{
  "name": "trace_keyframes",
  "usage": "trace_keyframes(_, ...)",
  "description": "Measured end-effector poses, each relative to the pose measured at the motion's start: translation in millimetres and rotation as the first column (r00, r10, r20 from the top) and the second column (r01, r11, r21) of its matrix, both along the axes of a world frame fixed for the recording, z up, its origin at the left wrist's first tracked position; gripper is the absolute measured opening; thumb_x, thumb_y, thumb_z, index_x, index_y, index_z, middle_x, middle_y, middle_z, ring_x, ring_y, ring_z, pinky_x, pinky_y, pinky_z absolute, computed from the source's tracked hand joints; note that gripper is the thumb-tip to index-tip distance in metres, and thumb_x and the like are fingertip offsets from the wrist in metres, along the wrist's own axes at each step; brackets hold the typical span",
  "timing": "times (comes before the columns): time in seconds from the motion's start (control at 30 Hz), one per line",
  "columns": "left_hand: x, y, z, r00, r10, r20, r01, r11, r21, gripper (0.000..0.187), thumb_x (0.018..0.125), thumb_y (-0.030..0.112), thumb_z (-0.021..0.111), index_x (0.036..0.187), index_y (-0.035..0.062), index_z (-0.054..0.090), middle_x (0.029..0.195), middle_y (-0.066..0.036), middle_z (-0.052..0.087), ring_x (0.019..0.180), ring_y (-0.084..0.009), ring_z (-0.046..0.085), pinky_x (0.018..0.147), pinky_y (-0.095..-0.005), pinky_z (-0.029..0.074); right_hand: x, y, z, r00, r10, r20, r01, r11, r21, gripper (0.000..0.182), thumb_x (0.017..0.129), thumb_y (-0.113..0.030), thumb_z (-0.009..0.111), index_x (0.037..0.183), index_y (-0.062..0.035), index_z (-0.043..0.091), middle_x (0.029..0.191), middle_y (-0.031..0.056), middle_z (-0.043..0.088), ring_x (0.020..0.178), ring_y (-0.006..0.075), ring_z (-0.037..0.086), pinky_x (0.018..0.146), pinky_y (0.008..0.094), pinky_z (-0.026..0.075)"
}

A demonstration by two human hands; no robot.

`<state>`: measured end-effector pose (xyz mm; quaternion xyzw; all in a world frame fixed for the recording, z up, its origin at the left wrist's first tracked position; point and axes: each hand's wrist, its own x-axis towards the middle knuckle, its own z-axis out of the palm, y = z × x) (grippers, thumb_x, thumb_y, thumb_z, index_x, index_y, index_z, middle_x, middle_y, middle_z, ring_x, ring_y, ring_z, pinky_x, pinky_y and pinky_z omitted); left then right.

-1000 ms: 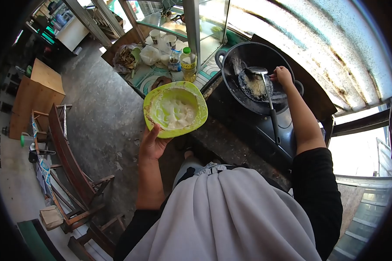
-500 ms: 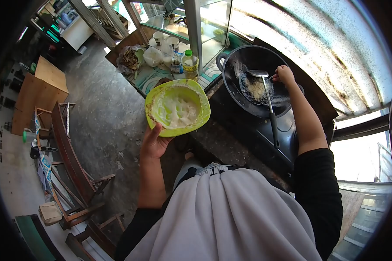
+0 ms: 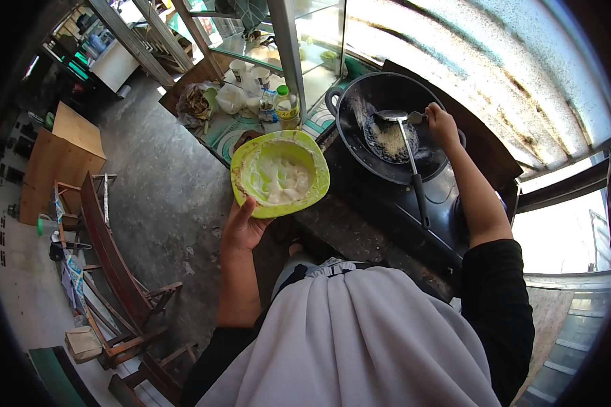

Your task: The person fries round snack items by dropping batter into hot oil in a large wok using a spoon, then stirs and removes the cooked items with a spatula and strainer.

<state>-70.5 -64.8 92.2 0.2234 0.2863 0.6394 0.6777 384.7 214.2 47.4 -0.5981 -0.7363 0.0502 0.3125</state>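
My left hand (image 3: 246, 227) holds a lime-green bowl (image 3: 320, 152) by its near edge, with white wet batter and pale pieces (image 3: 288, 180) inside. Over the right side of a black wok (image 3: 349, 129), my right hand (image 3: 441, 123) is closed on the handle of a small spoon (image 3: 415, 117). Oil with pale, frothy bits (image 3: 390, 141) lies in the wok's bottom. A metal spatula (image 3: 412, 152) with a black handle leans across the wok's near rim, its head inside; neither hand touches it.
The wok stands on a black stove (image 3: 441, 193). Left of it, a green table (image 3: 225, 139) bears a yellow bottle (image 3: 287, 112), cups (image 3: 260, 76) and plastic bags (image 3: 231, 99) beside a glass case (image 3: 319, 41). A wooden bench (image 3: 115, 251) stands at the left.
The small spoon's bowl now shows beside the spatula's head, and my right hand has shifted slightly over the wok. The whole view has shifted a little. My left hand still holds the bowl.
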Motion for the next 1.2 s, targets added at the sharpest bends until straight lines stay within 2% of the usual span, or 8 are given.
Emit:
trace_keyframes(0.3, 9.4, 4.8, 2.4, 0.999, -0.036, 0.007, 0.036, 0.999, 0.005, 0.075, 0.083, 0.023, 0.070, 0.139, 0.0035, 0.023, 0.131, -0.016, 0.043, 0.114, -0.0275, 0.054, 0.089, -0.0393, 0.053, -1.6, -26.1, 6.6, 1.000, -0.022, -0.002, 0.022, 0.994, 0.105, 0.020, 0.094, -0.024, 0.048, 0.093, -0.0050, 0.054, 0.081, 0.0207, 0.063, 0.080, 0.0416, 0.059, 0.069, 0.0482, 0.046)
trace_keyframes(0.4, 13.8, 8.6, 1.5, 0.998, -0.066, 0.010, 0.066, 0.998, 0.004, 0.075, 0.084, 0.023, 0.069, 0.139, 0.0044, 0.023, 0.131, -0.016, 0.043, 0.115, -0.0275, 0.054, 0.090, -0.0400, 0.053, 3.6, -31.5, 17.5, 0.983, -0.137, -0.118, 0.147, 0.986, 0.079, 0.024, 0.096, -0.026, 0.046, 0.091, -0.0034, 0.054, 0.077, 0.0161, 0.065, 0.070, 0.0324, 0.064, 0.063, 0.0401, 0.048)
trace_keyframes(0.5, 21.2, 18.7, -1.8, 0.993, -0.119, 0.018, 0.119, 0.993, -0.003, 0.073, 0.085, 0.022, 0.068, 0.140, 0.0054, 0.023, 0.132, -0.015, 0.044, 0.115, -0.0278, 0.054, 0.091, -0.0406, 0.052, 8.1, -38.4, 31.6, 0.817, -0.181, -0.548, 0.164, 0.983, -0.081, 0.028, 0.098, -0.029, 0.045, 0.091, -0.0040, 0.055, 0.072, 0.0101, 0.064, 0.058, 0.0166, 0.060, 0.057, 0.0278, 0.046)
trace_keyframes(0.6, 41.9, 33.4, -2.5, 0.979, -0.198, 0.044, 0.199, 0.980, -0.024, 0.070, 0.086, 0.022, 0.066, 0.140, 0.0059, 0.025, 0.131, -0.015, 0.045, 0.115, -0.0275, 0.054, 0.091, -0.0408, 0.051, 4.9, -65.8, 61.6, 0.533, -0.067, -0.843, -0.103, 0.984, -0.144, 0.029, 0.099, -0.030, 0.043, 0.093, -0.0052, 0.055, 0.072, 0.0060, 0.063, 0.057, 0.0061, 0.052, 0.053, 0.0194, 0.041)
trace_keyframes(0.73, 82.6, 58.8, 5.0, 0.935, -0.351, 0.056, 0.352, 0.936, -0.020, 0.061, 0.092, 0.032, 0.056, 0.139, 0.0060, 0.028, 0.131, -0.016, 0.046, 0.115, -0.0278, 0.054, 0.087, -0.0412, 0.053, -14.3, -122.0, 106.0, 0.421, 0.027, -0.906, -0.264, 0.960, -0.094, 0.030, 0.099, -0.033, 0.044, 0.097, -0.0055, 0.054, 0.075, 0.0070, 0.062, 0.058, 0.0067, 0.051, 0.054, 0.0181, 0.039)
trace_keyframes(0.97, 144.0, 88.3, 24.5, 0.781, -0.619, 0.082, 0.620, 0.785, 0.017, 0.061, 0.093, 0.044, 0.047, 0.138, 0.0076, 0.032, 0.130, -0.015, 0.048, 0.116, -0.0280, 0.054, 0.084, -0.0428, 0.054, -14.0, -206.9, 139.8, 0.596, 0.181, -0.782, -0.230, 0.972, 0.050, 0.021, 0.096, -0.021, 0.052, 0.095, -0.0011, 0.055, 0.074, 0.0034, 0.062, 0.067, 0.0087, 0.058, 0.062, 0.0218, 0.046)
trace_keyframes(1.07, 164.0, 95.0, 26.1, 0.698, -0.714, 0.052, 0.714, 0.700, 0.027, 0.060, 0.093, 0.043, 0.049, 0.138, 0.0070, 0.033, 0.129, -0.014, 0.050, 0.116, -0.0263, 0.054, 0.088, -0.0414, 0.052, -12.2, -243.6, 162.4, 0.857, 0.120, -0.502, -0.120, 0.992, 0.031, 0.017, 0.095, -0.017, 0.054, 0.092, -0.0003, 0.056, 0.071, 0.0042, 0.061, 0.067, 0.0082, 0.059, 0.062, 0.0231, 0.047)
trace_keyframes(1.2, 182.6, 94.9, 26.2, 0.569, -0.822, 0.004, 0.822, 0.569, 0.033, 0.061, 0.093, 0.042, 0.050, 0.138, 0.0052, 0.033, 0.128, -0.013, 0.051, 0.116, -0.0245, 0.054, 0.092, -0.0399, 0.049, -12.6, -280.7, 177.0, 0.961, 0.118, -0.251, -0.100, 0.992, 0.083, 0.017, 0.095, -0.014, 0.051, 0.088, 0.0002, 0.056, 0.070, 0.0051, 0.060, 0.065, 0.0102, 0.059, 0.061, 0.0256, 0.048)
